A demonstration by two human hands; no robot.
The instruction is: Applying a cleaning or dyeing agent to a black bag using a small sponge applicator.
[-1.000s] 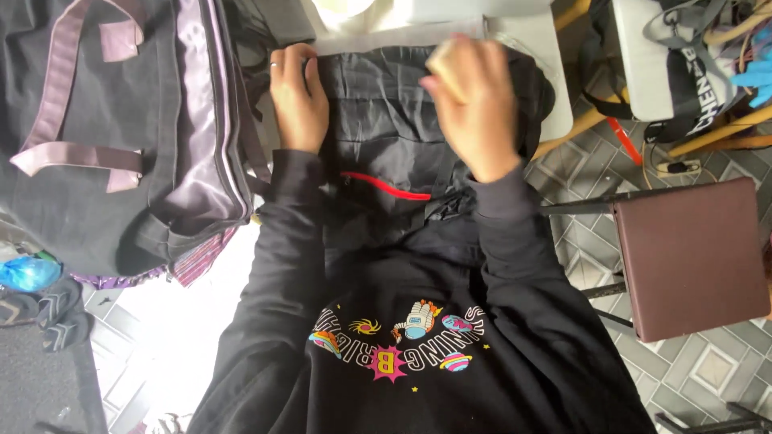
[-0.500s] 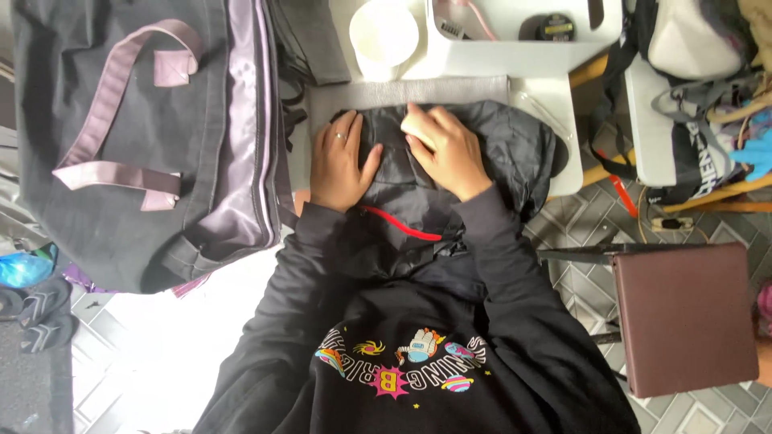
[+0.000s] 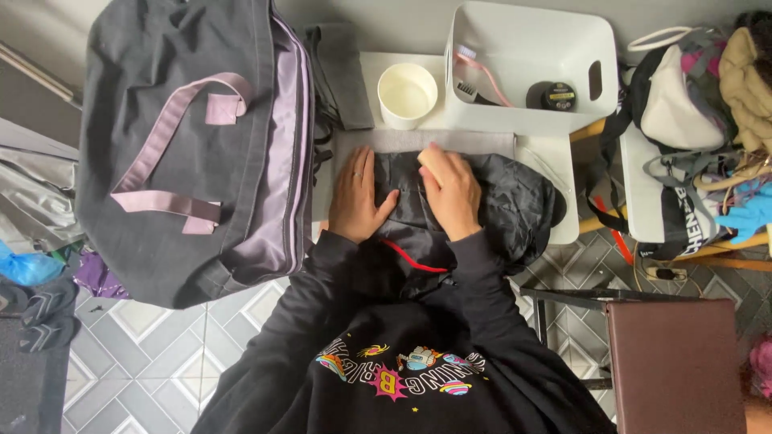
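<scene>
**Both hands on black garment, pale pad under right**

Step, as judged: wiping or pressing black garment [image 3: 482, 205] on white table [image 3: 563, 161]. Garment mid-table, near edge hanging toward lap, red trim [image 3: 414, 257] showing between the wrists.

Left hand [image 3: 356, 197] flat on garment, fingers spread narrow, holding nothing, ring on one finger. Right hand [image 3: 450, 193] curled over small pale pad [image 3: 430, 163], fingers closed on it, pressing down at garment's far edge.

Next move likely calls for left hand pinning cloth taut while right drags pad; loose folds on right side could bunch.

Containers:
- White bin [image 3: 531, 68], far right of table: brush [image 3: 480, 76] with pink handle, round dark tin [image 3: 553, 96].
- White cup [image 3: 407, 95], far, left of bin: looks empty.
- Grey duffel [image 3: 189, 145], left, unzipped, lilac lining visible, contents cannot tell.

Brown stool [image 3: 675, 362] near right.
</scene>
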